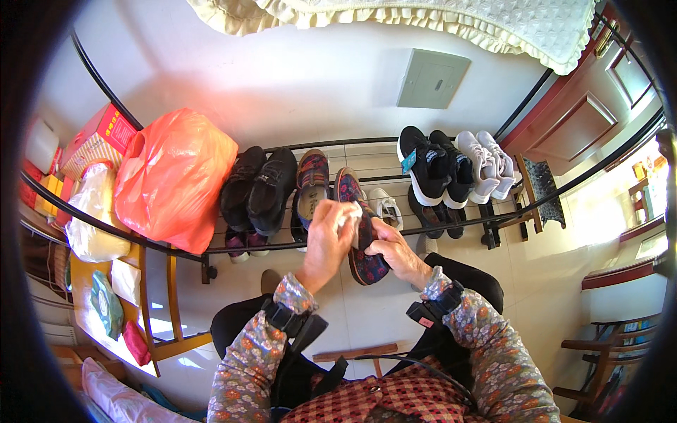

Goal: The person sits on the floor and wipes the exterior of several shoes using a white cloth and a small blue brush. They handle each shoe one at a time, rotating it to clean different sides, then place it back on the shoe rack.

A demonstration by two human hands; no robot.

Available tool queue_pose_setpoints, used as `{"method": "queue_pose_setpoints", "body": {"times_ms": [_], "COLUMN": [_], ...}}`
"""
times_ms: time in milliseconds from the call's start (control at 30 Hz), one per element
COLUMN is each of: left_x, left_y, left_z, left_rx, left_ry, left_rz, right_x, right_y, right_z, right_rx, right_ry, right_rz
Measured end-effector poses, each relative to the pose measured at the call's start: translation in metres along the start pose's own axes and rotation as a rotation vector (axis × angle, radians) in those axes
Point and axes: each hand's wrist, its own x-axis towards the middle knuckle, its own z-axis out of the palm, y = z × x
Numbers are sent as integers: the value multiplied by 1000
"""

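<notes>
My right hand [394, 253] grips a dark floral cloth shoe [370, 270] by its side, over the front edge of the metal shoe rack. Pinched in the fingers of my left hand [330, 238] is a crumpled white tissue or cloth [357, 224], held against that shoe's upper. A similar patterned shoe [313, 172] rests on the rack just left of it. Black shoes [272, 190] stand farther left. Toward the right are black sneakers with white soles [426, 166] and white sneakers [478, 164].
An orange plastic bag [174, 177] bulges at the rack's left end, beside a pale bag [95, 217]. The rack's black front rail [444, 227] curves before me. More shoes sit on the lower level. A wooden chair [603, 354] stands at lower right.
</notes>
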Motion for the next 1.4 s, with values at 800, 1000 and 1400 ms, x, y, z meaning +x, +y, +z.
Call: {"method": "queue_pose_setpoints", "body": {"times_ms": [800, 1000, 1400], "left_x": [-11, 10, -3], "left_y": [17, -9, 3], "left_z": [-10, -6, -14], "left_rx": [-116, 22, 44], "left_ry": [-329, -28, -118], "left_rz": [19, 27, -79], "right_x": [-5, -12, -12], "right_y": [-12, -16, -12], "right_z": [-2, 5, -2], "right_rx": [151, 247, 183], "right_ry": [-96, -147, -85], "right_rz": [69, 39, 69]}}
